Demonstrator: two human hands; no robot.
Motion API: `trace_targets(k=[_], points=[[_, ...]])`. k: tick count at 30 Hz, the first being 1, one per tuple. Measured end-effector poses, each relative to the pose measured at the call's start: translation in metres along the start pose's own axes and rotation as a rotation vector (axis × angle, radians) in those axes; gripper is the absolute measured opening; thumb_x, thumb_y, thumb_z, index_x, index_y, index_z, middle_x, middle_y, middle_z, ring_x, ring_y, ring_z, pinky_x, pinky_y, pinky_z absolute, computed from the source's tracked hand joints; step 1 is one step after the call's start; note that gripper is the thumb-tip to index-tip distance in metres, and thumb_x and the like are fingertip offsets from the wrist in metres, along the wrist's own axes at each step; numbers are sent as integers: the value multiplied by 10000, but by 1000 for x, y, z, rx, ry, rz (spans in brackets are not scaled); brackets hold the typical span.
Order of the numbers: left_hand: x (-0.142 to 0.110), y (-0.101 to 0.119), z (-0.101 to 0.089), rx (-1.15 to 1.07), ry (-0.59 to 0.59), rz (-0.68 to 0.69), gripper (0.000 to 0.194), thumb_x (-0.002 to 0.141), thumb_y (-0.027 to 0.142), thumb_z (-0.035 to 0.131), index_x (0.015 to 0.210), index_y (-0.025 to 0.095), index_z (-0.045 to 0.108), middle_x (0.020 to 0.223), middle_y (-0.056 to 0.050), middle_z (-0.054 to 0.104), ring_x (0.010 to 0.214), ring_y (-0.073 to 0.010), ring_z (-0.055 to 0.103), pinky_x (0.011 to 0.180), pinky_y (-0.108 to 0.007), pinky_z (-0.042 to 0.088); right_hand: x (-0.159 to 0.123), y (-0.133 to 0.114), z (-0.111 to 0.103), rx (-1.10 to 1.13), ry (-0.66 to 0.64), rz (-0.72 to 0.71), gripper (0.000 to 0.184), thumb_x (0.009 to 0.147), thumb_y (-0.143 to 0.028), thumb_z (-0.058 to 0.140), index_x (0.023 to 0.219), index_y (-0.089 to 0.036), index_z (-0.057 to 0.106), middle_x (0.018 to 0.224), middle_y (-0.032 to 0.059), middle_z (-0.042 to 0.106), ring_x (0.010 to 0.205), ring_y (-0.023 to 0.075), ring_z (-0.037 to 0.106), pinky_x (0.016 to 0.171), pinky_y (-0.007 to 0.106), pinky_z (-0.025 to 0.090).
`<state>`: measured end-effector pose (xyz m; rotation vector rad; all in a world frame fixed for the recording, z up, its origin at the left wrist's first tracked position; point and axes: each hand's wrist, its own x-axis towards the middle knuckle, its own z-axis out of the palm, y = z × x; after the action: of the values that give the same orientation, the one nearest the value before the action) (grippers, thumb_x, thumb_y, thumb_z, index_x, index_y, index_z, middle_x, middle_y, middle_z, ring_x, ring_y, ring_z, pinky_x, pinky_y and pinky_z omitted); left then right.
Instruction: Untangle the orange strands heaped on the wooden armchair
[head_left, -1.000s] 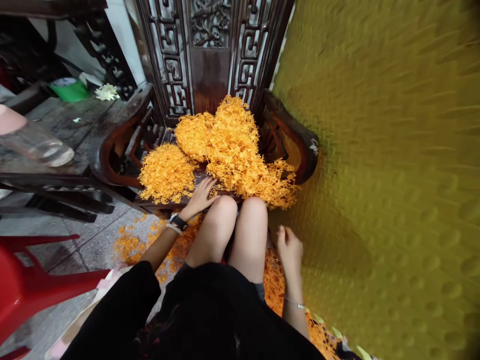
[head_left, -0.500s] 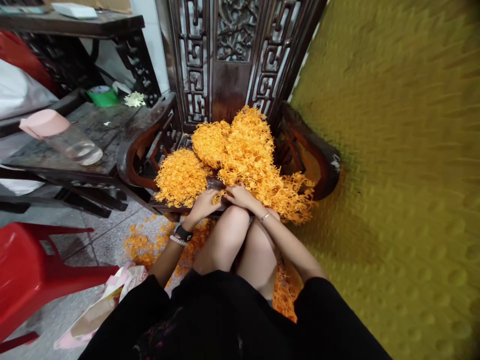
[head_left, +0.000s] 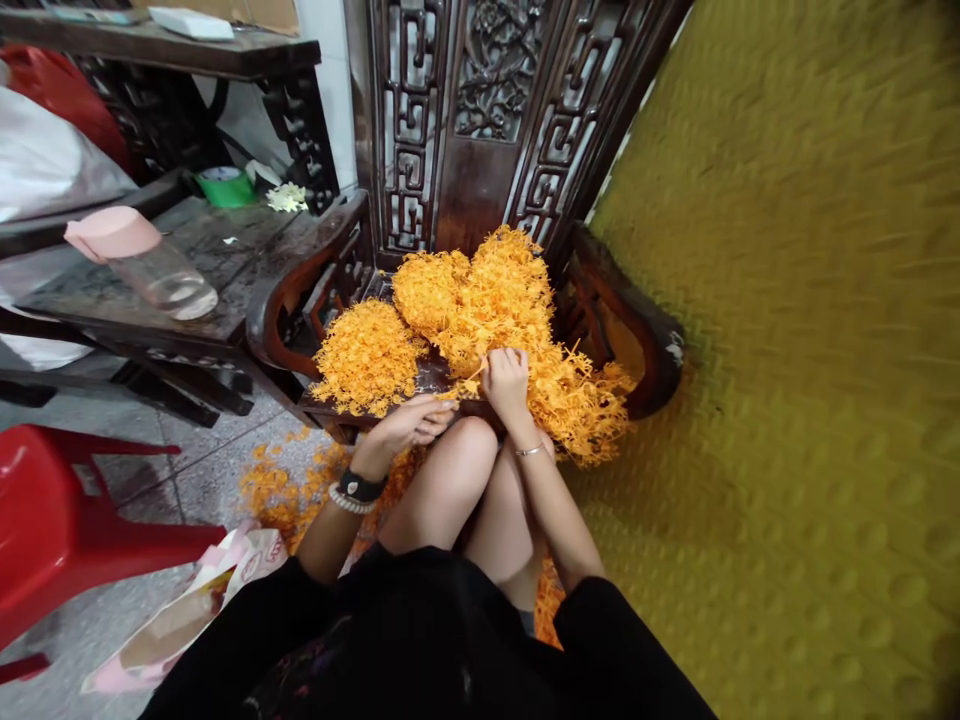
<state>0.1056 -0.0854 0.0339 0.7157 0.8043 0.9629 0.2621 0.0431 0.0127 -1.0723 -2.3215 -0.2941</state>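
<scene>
A carved dark wooden chair [head_left: 450,200] carries a large heap of orange flowers [head_left: 487,320] on its seat. The right hand [head_left: 506,385] pinches a sprig [head_left: 472,372] at the heap's front edge; the left hand [head_left: 405,425] is half closed just beside, whether holding anything unclear.

Left hand [head_left: 409,425] and right hand [head_left: 506,385] touch orange florets [head_left: 495,310] on carved chair [head_left: 480,190].

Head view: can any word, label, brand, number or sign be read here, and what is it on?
No text can be read. The pink-and-white plastic bag has printing too blurred to read, and the black wristwatch shows no readable display.
</scene>
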Motion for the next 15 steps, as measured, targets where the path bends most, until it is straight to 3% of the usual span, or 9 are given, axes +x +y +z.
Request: trace_targets(k=[4,10,15], points=[[2,-11,23,-108,-83,-40,348,782,408,607,678,172,371,535,95,257,358,5,137,306,-117,96,0,4,-4,-37,60,142,419,989,-278,229,807,-134,578,731,101,593,744,212,505,825,369,328],[1,-33,66,3,182,100,429,791,547,552,675,199,330,528,100,242,341,-13,165,277,-130,149,5,0,5,-16,85,289,469,995,-311,191,776,-129,563,629,84,549,620,196,502,736,355,364],[-12,-25,77,94,265,248,437,786,605,530,723,186,425,551,83,281,368,-34,240,311,-162,255,20,-5,-7,51,109,319,495,995,-312,163,795,-125,576,662,95,570,628,199,530,722,358,402]])
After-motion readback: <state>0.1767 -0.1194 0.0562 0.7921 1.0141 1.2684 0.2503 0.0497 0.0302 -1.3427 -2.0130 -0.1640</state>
